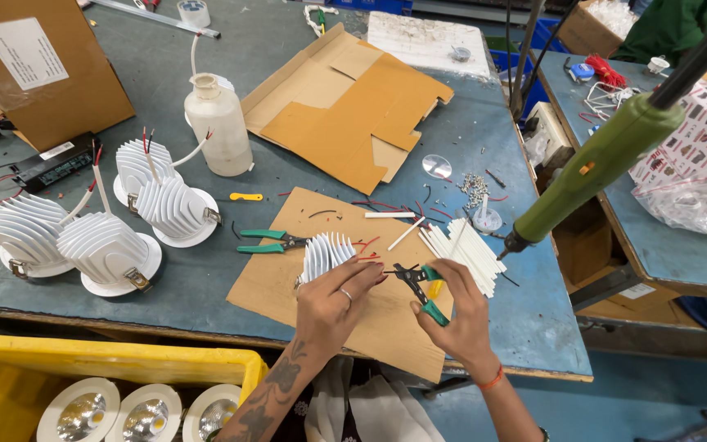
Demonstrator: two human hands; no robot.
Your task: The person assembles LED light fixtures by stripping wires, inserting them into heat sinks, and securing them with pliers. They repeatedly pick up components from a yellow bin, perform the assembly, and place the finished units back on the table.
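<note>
Bare cardboard (288, 286) leftward; white tubes (461, 250) crowding right.

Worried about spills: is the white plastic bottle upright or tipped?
Upright: the white plastic bottle stands on its base on the blue-grey worktable, neck upward.

beside the brown cardboard sheet (288, 286): white finned heat sink (326, 254), green-handled black cutters (421, 288), white sleeves (461, 250), red wire scraps (367, 244), blue-grey table (468, 147), yellow bin (124, 360).

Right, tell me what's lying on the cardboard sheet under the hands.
On the cardboard sheet: green pliers, a white finned heat sink under the left hand, red and black wire scraps and white sleeves. The hands cover part of the sheet.
</note>
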